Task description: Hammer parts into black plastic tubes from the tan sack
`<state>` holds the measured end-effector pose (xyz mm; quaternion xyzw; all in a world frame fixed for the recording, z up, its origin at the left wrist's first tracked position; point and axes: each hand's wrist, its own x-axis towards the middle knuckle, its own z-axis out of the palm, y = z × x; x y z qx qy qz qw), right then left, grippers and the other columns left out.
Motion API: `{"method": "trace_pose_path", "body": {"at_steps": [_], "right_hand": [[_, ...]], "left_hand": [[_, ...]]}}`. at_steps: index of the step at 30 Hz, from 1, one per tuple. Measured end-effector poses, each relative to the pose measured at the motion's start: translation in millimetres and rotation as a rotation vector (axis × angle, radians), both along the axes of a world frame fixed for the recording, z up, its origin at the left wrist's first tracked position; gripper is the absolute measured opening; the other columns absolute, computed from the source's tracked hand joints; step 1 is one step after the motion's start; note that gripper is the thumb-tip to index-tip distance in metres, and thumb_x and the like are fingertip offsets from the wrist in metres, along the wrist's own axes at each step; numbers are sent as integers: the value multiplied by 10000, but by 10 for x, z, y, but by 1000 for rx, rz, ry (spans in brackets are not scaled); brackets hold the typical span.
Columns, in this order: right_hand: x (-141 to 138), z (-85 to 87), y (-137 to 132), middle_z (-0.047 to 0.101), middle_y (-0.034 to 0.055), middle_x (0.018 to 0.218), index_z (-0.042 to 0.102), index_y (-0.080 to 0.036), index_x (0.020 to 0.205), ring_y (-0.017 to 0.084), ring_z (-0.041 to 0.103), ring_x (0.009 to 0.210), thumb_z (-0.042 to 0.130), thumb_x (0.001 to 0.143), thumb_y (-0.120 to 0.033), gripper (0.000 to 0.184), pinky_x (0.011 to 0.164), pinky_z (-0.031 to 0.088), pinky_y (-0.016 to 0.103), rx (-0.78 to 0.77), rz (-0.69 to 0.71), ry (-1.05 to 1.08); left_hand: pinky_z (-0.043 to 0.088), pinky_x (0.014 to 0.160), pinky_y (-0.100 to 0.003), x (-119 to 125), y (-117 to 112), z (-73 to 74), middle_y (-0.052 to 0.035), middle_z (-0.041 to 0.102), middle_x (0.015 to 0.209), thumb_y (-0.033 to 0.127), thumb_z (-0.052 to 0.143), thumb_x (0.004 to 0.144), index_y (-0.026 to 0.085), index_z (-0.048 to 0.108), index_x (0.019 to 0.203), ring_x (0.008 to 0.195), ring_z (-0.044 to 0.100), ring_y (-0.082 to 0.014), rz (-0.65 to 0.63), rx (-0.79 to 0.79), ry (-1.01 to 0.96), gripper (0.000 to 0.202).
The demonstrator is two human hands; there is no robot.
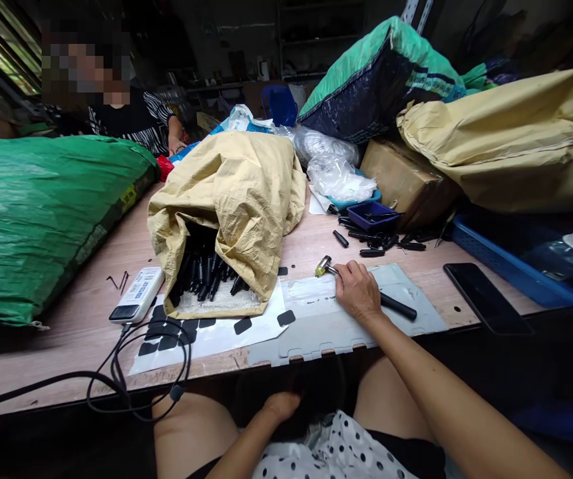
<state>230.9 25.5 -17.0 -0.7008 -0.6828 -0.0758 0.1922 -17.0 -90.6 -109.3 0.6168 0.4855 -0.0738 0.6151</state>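
My right hand [357, 289] is closed round the shaft of a small hammer [398, 307]. The hammer's yellow-tipped head sticks out at the far left of my fingers, and its black grip reaches out to the right. Both lie over a grey mat [311, 332] at the table's front edge. Down below the table edge, between my knees, is my left hand [285, 404]; its fingers vanish into shadow. Left of the mat, a tan woven sack [251, 193] lies with its mouth towards me, full of black pen-like tubes [209, 273].
More black tubes [372, 253] lie loose by a purple tray [373, 216]. A phone [486, 297] and a blue basket [496, 253] are at the right. A white power bank [138, 296] with a looped cable [116, 366] sits left, near a green sack [51, 219]. Across the table is another person [131, 123].
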Motion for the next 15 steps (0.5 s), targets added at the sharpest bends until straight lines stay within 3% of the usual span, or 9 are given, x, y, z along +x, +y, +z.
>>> {"method": "trace_pose_path", "body": {"at_steps": [2, 4, 6, 8, 9, 11, 13, 15], "right_hand": [[0, 0, -1, 607, 95, 1044, 673, -214, 1197, 250, 483, 1003, 508, 975, -237, 278, 819, 331, 352, -3, -2, -3], [-2, -1, -5, 607, 93, 1044, 674, -214, 1201, 249, 484, 1003, 508, 976, -235, 280, 824, 332, 353, -1, -1, -6], [-6, -5, -9, 607, 93, 1042, 672, -211, 1209, 250, 484, 1002, 506, 979, -236, 285, 828, 333, 355, 6, -1, -11], [-9, -11, -11, 607, 95, 1036, 671, -209, 1213, 251, 483, 999, 502, 981, -238, 288, 825, 332, 357, 12, -4, -16], [-10, -14, -11, 606, 95, 1033, 672, -209, 1210, 252, 482, 997, 503, 980, -239, 287, 823, 331, 357, 15, -7, -17], [-10, -17, -8, 605, 96, 1029, 673, -210, 1203, 252, 482, 997, 507, 977, -238, 281, 820, 330, 355, 19, -6, -17], [-8, -16, -5, 603, 97, 1027, 672, -211, 1198, 253, 482, 999, 511, 974, -237, 278, 817, 330, 352, 19, -3, -15], [-7, -12, -2, 603, 99, 1030, 672, -209, 1194, 253, 483, 1003, 510, 975, -238, 274, 817, 330, 351, 15, -1, -14]], "left_hand": [[521, 980, -491, -46, -50, 186, -86, 760, 1032, 498, 705, 795, 262, 756, 1154, 1077, 697, -340, -16, 59, 48, 432], [544, 913, -412, -141, -82, 491, -58, 762, 961, 483, 712, 800, 256, 774, 1086, 960, 704, -279, -91, 95, 38, 371], [550, 766, -327, -277, -37, 887, -34, 748, 856, 511, 727, 803, 234, 785, 1004, 775, 672, -204, -215, -3, -96, 347], [516, 637, -271, -432, 120, 1273, -36, 734, 809, 590, 702, 834, 209, 772, 1015, 659, 627, -157, -176, -204, -297, 428], [499, 617, -258, -505, 240, 1423, -42, 730, 801, 603, 693, 848, 196, 760, 1017, 643, 615, -146, -79, -200, -359, 446], [468, 596, -244, -627, 548, 1582, -35, 699, 751, 591, 698, 853, 180, 733, 935, 614, 573, -130, 279, 60, -418, 420], [466, 622, -252, -703, 896, 1551, -26, 677, 765, 561, 698, 844, 183, 707, 882, 637, 552, -133, 710, 481, -371, 379], [488, 694, -285, -734, 1218, 1402, -37, 691, 856, 526, 680, 837, 188, 707, 917, 693, 561, -154, 983, 833, -204, 348]]}}
